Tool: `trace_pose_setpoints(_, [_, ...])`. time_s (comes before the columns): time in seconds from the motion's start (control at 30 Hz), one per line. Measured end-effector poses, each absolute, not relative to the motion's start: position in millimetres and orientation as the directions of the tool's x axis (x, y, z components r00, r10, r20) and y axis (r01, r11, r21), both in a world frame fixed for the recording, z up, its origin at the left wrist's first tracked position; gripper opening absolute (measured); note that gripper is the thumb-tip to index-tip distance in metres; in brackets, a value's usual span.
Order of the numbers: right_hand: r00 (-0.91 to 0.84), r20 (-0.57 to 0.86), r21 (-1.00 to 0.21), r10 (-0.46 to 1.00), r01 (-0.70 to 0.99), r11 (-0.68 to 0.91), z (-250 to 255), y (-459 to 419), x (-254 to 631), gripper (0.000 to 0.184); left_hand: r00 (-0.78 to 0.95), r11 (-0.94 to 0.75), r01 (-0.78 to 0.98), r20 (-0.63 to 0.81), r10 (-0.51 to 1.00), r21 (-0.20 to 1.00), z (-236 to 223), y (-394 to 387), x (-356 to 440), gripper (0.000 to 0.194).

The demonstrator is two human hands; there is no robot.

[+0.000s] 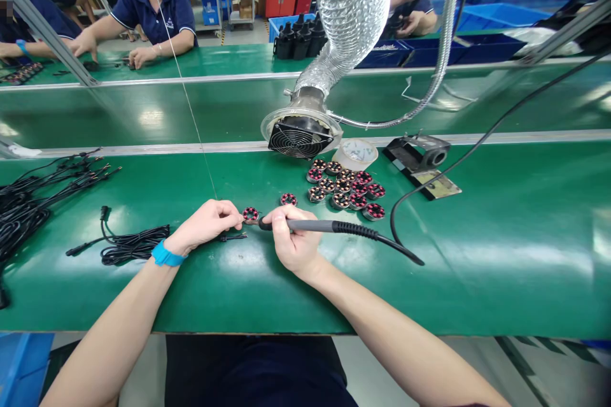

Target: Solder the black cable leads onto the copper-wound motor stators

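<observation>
My right hand (296, 241) grips a grey soldering iron (312, 225) like a pen, its tip pointing left at a small round motor stator (251, 215) with red windings. My left hand (210, 221) is pinched closed at the stator's left side, a blue band on its wrist. A thin solder wire (193, 115) runs down from above into that hand; its end between the fingertips is too small to make out. Below the hands, the stripped end of a black cable (233, 237) shows. Another stator (288, 199) lies just behind the iron's tip.
Several stators (342, 185) cluster right of centre, beside a tape roll (356, 154). A fume extractor (301, 136) hangs above them. The iron's stand (422, 162) is at the right. Coiled black cables (136, 244) and a cable pile (28, 203) lie left. Co-workers sit across the bench.
</observation>
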State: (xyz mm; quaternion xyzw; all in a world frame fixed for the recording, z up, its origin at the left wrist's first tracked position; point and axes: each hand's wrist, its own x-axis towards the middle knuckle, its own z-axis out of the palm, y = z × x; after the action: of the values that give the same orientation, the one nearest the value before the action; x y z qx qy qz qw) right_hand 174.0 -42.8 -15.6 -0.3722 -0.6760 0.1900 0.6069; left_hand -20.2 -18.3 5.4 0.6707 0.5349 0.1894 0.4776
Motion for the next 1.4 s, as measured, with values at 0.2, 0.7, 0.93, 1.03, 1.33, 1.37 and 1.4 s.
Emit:
trace_pose_setpoints(0.2, [0.074,0.674,-0.721,0.735,0.285,0.632,-16,-43,176,0.029,0.344,0.05,0.541,-0.275,0.898,0.84,5,-19,-20,0.025])
trace_pose_setpoints(0.7, [0.045,0.662,-0.715,0.748,0.337,0.612,-14,-41,175,0.028,0.34,0.05,0.546,-0.277,0.899,0.836,6,-18,-19,0.027])
trace_pose_setpoints(0.93, [-0.056,0.626,-0.699,0.778,0.401,0.592,-11,-39,171,0.019,0.349,0.034,0.525,-0.252,0.902,0.85,3,-18,-20,0.025])
trace_pose_setpoints(1.03, [-0.105,0.583,-0.705,0.805,0.426,0.567,-14,-39,168,0.018,0.346,0.028,0.527,-0.245,0.906,0.85,2,-18,-20,0.025])
trace_pose_setpoints(1.33, [-0.252,0.465,-0.722,0.849,0.447,0.528,-26,-37,165,0.064,0.331,0.061,0.525,-0.269,0.904,0.849,4,-19,-19,0.026])
trace_pose_setpoints(1.37, [-0.265,0.46,-0.728,0.847,0.434,0.531,-27,-36,164,0.066,0.33,0.062,0.524,-0.27,0.904,0.849,4,-19,-19,0.026])
trace_pose_setpoints(1.4, [-0.279,0.458,-0.732,0.844,0.421,0.536,-28,-36,164,0.067,0.333,0.057,0.521,-0.264,0.905,0.851,3,-19,-19,0.026])
